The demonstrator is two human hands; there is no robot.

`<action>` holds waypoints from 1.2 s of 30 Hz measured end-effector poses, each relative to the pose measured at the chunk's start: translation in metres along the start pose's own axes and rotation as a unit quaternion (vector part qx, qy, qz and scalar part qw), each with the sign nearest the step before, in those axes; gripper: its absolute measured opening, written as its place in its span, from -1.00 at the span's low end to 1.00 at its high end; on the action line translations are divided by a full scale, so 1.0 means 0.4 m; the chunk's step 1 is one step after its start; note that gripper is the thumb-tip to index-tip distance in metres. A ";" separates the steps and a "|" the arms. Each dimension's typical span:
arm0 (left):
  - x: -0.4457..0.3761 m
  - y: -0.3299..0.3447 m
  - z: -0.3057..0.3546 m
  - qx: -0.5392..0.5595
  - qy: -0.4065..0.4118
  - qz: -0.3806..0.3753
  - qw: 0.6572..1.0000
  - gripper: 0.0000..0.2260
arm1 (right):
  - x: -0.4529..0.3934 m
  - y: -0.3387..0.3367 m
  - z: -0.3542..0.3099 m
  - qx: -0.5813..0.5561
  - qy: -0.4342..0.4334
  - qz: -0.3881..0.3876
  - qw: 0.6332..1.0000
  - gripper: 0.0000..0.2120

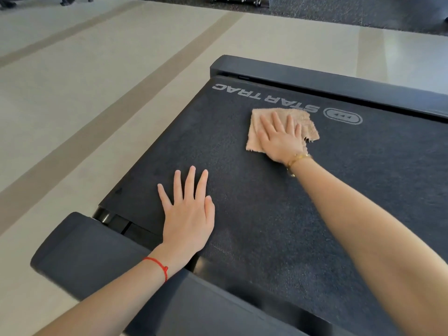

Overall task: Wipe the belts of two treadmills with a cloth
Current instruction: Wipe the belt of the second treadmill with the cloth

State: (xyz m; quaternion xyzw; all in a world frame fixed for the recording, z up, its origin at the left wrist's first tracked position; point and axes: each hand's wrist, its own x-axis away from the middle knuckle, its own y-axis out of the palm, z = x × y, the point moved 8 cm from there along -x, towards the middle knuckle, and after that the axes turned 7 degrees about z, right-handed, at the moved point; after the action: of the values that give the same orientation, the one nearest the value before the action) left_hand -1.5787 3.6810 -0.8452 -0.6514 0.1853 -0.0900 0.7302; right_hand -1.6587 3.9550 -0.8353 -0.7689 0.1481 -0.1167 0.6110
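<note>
A black treadmill belt with grey "STAR TRAC" lettering fills the middle of the head view. A beige terry cloth lies flat on the belt near the lettering. My right hand presses down on the cloth with straight, spread fingers. My left hand rests flat on the belt near its rear end, fingers straight, holding nothing. Only one treadmill is in view.
Dark side rails run along the near side and far side of the belt. A rear roller shows at the belt's end. Beige floor with brown stripes lies to the left. Dark mat and equipment feet are at the top.
</note>
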 end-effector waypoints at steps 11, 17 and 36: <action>-0.002 -0.013 0.004 0.005 -0.007 0.005 1.000 -0.44 | -0.103 0.065 -0.314 -0.008 -0.135 -0.019 0.991 -0.47; 0.001 -0.012 0.005 0.010 -0.002 0.001 1.000 -0.44 | 0.122 0.041 -0.268 -0.010 -0.188 0.019 0.982 -0.48; 0.006 -0.025 0.007 0.024 0.000 0.026 0.999 -0.49 | 0.404 -0.006 -0.066 -0.010 -0.099 0.074 0.992 -0.25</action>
State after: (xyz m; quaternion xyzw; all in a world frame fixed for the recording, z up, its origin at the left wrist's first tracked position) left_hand -1.5742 3.6811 -0.8356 -0.6284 0.2004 -0.0752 0.7478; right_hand -1.5177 3.8718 -0.8273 -0.7696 0.1444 0.0074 0.6219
